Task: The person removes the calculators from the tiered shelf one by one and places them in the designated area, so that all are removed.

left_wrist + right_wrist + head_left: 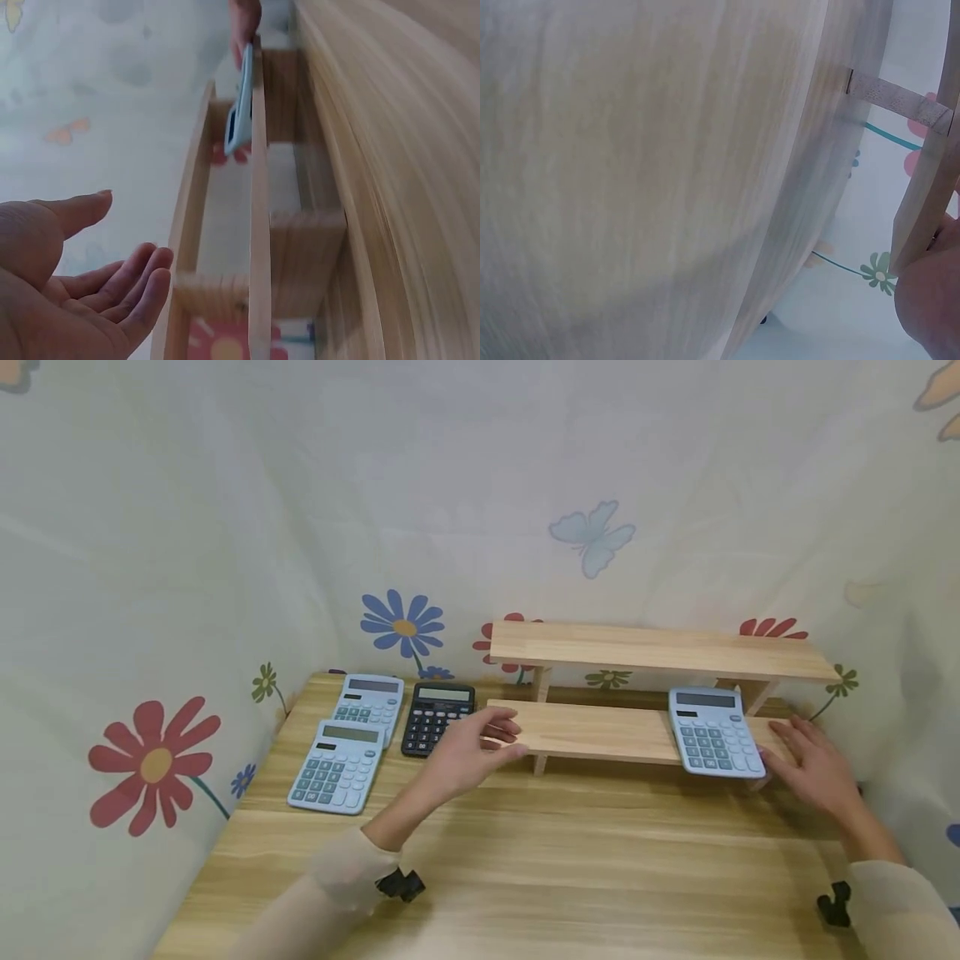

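A light blue calculator [716,732] lies on the lower board of a two-step wooden shelf [600,732], its near edge sticking out past the board's front. My right hand [813,768] is beside it, thumb at the calculator's right edge and fingers resting over the board's right end. In the right wrist view only part of that hand [937,300] shows by the board's end. My left hand [468,752] holds nothing at the shelf's left end, thumb and fingers apart. The left wrist view shows its palm and loosely bent fingers [142,289], with the calculator [241,105] farther along the board.
Left of the shelf, a black calculator [431,718] lies on the wood-grain table [570,877], partly behind my left hand. Two more light blue calculators lie farther left, the front one [335,768] overlapping the back one [371,697]. The shelf's upper board [652,647] stands before a flowered cloth backdrop [480,485].
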`<state>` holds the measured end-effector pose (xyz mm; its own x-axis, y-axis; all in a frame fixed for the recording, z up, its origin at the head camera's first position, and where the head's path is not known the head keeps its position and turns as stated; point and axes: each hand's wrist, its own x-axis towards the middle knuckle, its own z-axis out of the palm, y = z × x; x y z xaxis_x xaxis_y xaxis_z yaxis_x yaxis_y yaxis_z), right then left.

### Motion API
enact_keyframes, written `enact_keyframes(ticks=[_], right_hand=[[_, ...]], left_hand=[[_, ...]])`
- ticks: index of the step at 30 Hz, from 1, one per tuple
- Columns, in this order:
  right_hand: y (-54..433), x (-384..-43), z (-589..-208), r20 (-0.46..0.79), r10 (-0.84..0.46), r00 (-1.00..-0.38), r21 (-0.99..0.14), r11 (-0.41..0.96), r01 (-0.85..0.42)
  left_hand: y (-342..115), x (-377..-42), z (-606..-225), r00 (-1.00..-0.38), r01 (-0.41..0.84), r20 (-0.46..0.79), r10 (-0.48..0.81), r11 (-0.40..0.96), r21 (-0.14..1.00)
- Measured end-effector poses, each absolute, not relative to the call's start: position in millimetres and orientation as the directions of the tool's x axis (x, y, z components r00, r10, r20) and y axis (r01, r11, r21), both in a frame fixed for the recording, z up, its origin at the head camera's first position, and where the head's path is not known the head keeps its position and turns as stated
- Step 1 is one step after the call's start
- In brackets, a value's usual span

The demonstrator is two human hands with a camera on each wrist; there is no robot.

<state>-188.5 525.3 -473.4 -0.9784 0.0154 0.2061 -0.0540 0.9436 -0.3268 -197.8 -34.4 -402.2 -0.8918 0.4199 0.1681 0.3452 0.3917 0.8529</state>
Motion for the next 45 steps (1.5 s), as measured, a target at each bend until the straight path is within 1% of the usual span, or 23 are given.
enact_keyframes(ticks=[7, 11, 14, 20, 26, 29, 35, 39, 45], right_hand=[[526, -188, -478, 0.229, 0.010, -0.973, -0.338, 0.939, -0.070], [526, -188, -478, 0.235, 0.011, -0.972, -0.336, 0.939, -0.071], [526, -188, -477, 0.236, 0.010, -0.972, -0.331, 0.941, -0.071], [523, -187, -477, 0.231, 0.007, -0.973, -0.326, 0.943, -0.071], [523, -188, -475, 0.234, 0.007, -0.972, -0.323, 0.944, -0.071], [523, -188, -475, 0.228, 0.013, -0.973, -0.320, 0.945, -0.062], [522, -187, -477, 0.236, 0.029, -0.971, -0.321, 0.946, -0.050], [522, -188, -478, 0.241, 0.031, -0.970, -0.319, 0.946, -0.050], [522, -188, -479, 0.248, 0.028, -0.968, -0.318, 0.947, -0.054]], left_hand=[[21, -181, -400, -0.820, 0.393, 0.197, 0.537, 0.279, 0.876], [49, -183, -398, -0.781, 0.426, 0.225, 0.583, 0.232, 0.875], [69, -188, -397, -0.772, 0.431, 0.245, 0.587, 0.199, 0.880], [105, -197, -399, -0.780, 0.405, 0.261, 0.569, 0.141, 0.904], [135, -195, -416, -0.811, 0.296, 0.205, 0.548, 0.082, 0.952], [147, -192, -423, -0.824, 0.249, 0.164, 0.542, 0.087, 0.965], [167, -186, -430, -0.857, 0.181, 0.086, 0.507, 0.141, 0.973], [176, -182, -438, -0.872, 0.122, 0.037, 0.488, 0.144, 0.982], [185, -181, -450, -0.890, 0.095, 0.021, 0.456, 0.139, 0.986]])
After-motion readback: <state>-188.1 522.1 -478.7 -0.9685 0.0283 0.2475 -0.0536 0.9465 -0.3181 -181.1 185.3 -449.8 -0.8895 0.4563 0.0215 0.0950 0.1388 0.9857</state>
